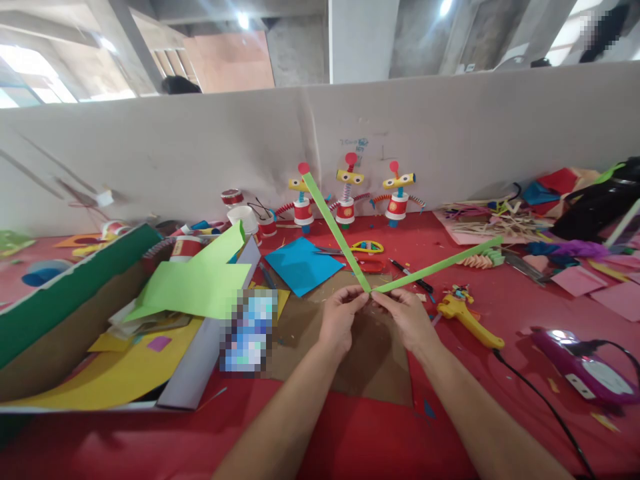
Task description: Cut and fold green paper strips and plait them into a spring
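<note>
Two light green paper strips (336, 230) meet at their lower ends in a V, one rising to the left, the other reaching right. My left hand (345, 313) pinches the joined ends from the left. From the other side my right hand (404, 315) grips the same corner, close to the left fingertips. Whether the ends overlap or are glued is hidden by the fingers. Both hands are above a brown cardboard sheet (345, 373). Behind them lie a blue paper square (304, 265), scissors with yellow handles (367, 247) and a black pen-like tool (411, 276).
Three red-and-white paper-cup figures (345, 211) stand by the wall. An open box (187, 373) of coloured paper is at left, beside a phone (250, 331). At right are a yellow glue gun (467, 320) with a cable, a purple power socket (583, 367) and wooden sticks (500, 223).
</note>
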Demonstrator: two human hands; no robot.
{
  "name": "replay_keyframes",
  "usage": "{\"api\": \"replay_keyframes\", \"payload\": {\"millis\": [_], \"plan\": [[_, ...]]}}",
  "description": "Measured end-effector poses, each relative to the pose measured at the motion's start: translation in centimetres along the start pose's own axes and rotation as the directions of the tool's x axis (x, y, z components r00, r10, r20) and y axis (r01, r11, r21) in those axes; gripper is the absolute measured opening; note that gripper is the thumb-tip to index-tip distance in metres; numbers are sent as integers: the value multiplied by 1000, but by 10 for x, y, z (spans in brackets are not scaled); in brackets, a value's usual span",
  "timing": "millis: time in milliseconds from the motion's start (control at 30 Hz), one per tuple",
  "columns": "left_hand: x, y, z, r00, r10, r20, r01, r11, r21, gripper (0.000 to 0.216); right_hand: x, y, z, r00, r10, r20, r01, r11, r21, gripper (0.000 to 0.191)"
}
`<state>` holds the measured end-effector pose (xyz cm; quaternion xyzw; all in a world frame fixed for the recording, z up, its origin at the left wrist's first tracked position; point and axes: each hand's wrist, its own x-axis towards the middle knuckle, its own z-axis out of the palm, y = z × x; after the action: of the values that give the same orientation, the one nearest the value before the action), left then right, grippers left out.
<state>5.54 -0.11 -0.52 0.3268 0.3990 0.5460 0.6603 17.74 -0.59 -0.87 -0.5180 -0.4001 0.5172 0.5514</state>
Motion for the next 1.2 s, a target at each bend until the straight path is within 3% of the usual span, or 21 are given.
{"api": "replay_keyframes", "payload": {"millis": [167,300,433,567,800,1000,1200], "plan": [[1,0,-1,999,51,8,-51,999,-2,23,-1,-3,2,1000,13,17,-14,999,40,22],[1,1,-1,999,25,47,-25,1000,3,22,-2,-4,1,1000,3,23,-4,999,32,22],[-1,2,-1,997,-10,79,0,993,120,24,-1,-3,-2,999,-38,18,38,999,-25,27],[-1,2,-1,999,28,38,-36,975,217,20,1,1,-4,997,-76,17,78,992,-102,30],[1,1,-1,996,72,-51,-63,984,165,12,-3,-2,1,993,-109,37,111,992,-59,27],[-1,2,2,986,142,-91,-120,969,215,10,-4,-2,2,991,-132,36,135,986,-100,24],[-1,0,2,989,149,12,-147,957,249,12,-1,1,-2,985,-170,12,170,975,-143,27]]}}
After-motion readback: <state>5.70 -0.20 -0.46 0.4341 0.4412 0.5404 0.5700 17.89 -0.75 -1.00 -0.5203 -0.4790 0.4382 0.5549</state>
